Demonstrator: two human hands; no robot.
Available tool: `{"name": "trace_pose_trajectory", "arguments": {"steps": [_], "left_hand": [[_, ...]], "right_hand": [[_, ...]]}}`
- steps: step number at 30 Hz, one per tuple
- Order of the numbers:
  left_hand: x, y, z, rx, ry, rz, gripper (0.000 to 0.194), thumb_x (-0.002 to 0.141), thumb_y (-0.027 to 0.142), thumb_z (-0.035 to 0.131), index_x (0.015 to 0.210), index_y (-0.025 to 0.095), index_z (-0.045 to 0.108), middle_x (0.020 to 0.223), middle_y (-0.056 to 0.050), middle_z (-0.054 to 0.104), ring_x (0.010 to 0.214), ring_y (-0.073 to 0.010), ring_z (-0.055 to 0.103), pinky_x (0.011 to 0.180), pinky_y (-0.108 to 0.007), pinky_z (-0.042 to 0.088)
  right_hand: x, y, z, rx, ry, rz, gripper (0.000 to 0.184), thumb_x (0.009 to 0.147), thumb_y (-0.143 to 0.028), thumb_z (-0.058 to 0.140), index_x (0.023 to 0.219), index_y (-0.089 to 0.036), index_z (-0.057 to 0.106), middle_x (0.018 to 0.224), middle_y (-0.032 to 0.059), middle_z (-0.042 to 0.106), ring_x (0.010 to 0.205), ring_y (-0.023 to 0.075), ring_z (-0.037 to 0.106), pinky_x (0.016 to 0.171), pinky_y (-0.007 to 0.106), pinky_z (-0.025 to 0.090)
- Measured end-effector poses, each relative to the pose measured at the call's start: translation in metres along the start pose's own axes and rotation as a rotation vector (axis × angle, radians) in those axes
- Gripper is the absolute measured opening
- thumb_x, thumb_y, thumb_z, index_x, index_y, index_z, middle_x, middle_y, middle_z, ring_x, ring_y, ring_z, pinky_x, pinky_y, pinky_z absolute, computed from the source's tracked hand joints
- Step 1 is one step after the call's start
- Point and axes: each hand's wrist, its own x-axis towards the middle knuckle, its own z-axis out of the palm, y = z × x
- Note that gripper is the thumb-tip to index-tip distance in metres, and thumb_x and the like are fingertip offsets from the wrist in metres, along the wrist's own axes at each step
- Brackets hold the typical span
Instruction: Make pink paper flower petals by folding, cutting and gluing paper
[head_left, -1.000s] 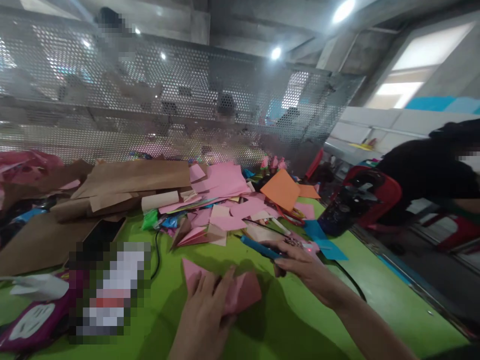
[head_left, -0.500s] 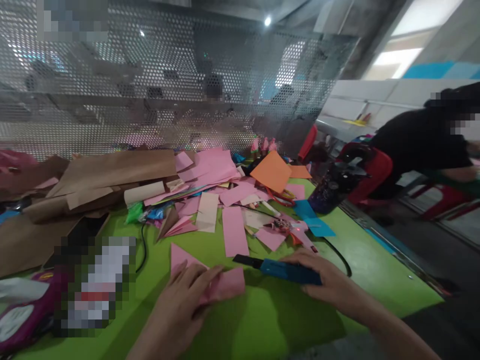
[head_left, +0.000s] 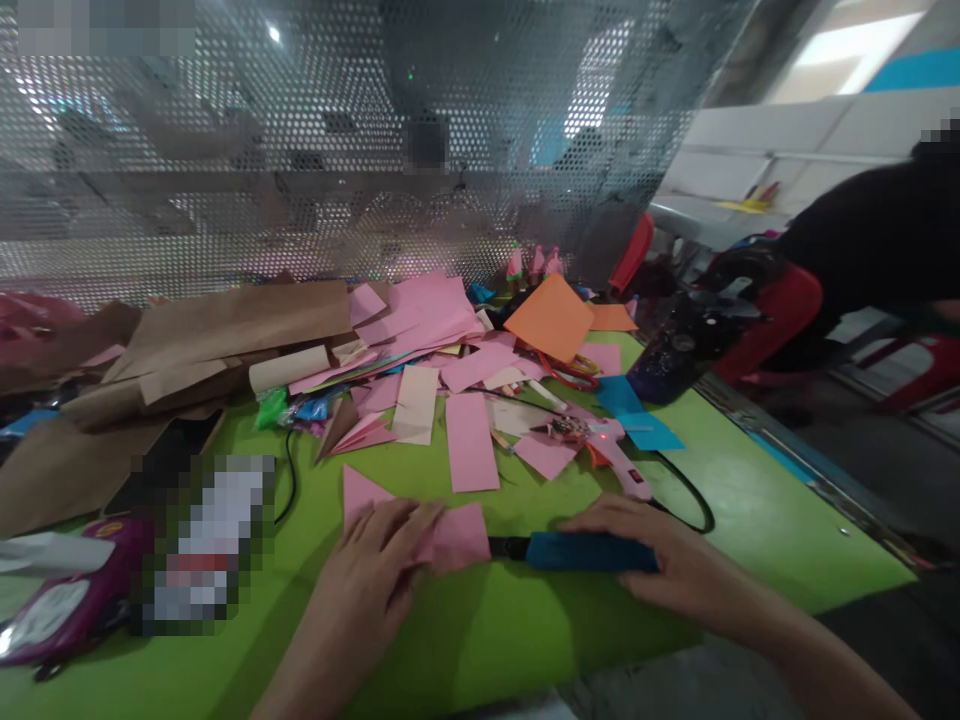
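Note:
My left hand [head_left: 375, 560] holds a folded piece of pink paper [head_left: 465, 535] down on the green table, fingers bent over its middle. A pointed corner of the paper stands out beyond the fingers. My right hand [head_left: 637, 545] is closed around a blue utility knife [head_left: 577, 551], held level and pointing left. Its dark blade meets the right edge of the pink paper; whether the tip lies inside the fold or under it is hidden. Just beyond the hands lie a flat pink strip [head_left: 472, 445] and a pink glue gun [head_left: 611, 450] with a small red light.
Brown paper [head_left: 247, 320], pink sheets [head_left: 427, 310] and an orange square [head_left: 551, 318] are heaped at the back. A purple device [head_left: 82, 605] and a phone [head_left: 165, 465] lie left. A dark bottle [head_left: 686, 335] stands right, near a red chair [head_left: 787, 300] and a person in black.
My right hand has lowered the knife from above the table to the paper, bringing the blade against its right edge. My left hand has stayed on the pink paper. The view has tilted down.

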Motion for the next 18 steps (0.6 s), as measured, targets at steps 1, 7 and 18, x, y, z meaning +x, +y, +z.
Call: {"name": "trace_pose_trajectory", "arguments": {"steps": [1, 7, 18], "left_hand": [[0.0, 0.001, 0.001, 0.035, 0.017, -0.005, 0.054, 0.092, 0.021, 0.049, 0.143, 0.033, 0.037, 0.134, -0.007, 0.054, 0.121, -0.0261, 0.053, 0.105, -0.05, 0.042], [-0.002, 0.002, 0.012, 0.257, 0.103, 0.076, 0.067, 0.085, 0.002, 0.046, 0.141, 0.039, 0.04, 0.153, -0.005, 0.034, 0.14, -0.0293, 0.031, 0.109, -0.055, 0.034], [0.002, 0.01, 0.005, 0.193, -0.158, 0.212, 0.057, 0.095, 0.036, 0.046, 0.147, 0.042, 0.022, 0.157, 0.0, 0.024, 0.142, -0.0253, 0.027, 0.111, -0.049, 0.032]], "right_hand": [[-0.001, 0.0, 0.0, -0.016, -0.006, -0.001, 0.072, 0.058, -0.003, 0.047, 0.122, -0.032, 0.062, 0.115, 0.0036, 0.064, 0.106, 0.0286, 0.059, 0.092, 0.043, 0.044], [-0.005, -0.004, 0.002, -0.154, 0.016, -0.022, 0.072, 0.065, -0.001, 0.047, 0.125, -0.038, 0.059, 0.117, 0.0024, 0.062, 0.109, 0.0262, 0.057, 0.093, 0.04, 0.045], [-0.008, -0.006, 0.014, -0.214, 0.011, -0.011, 0.046, 0.086, -0.029, 0.061, 0.13, -0.041, 0.056, 0.112, 0.0061, 0.061, 0.099, 0.0264, 0.06, 0.084, 0.04, 0.05]]}}
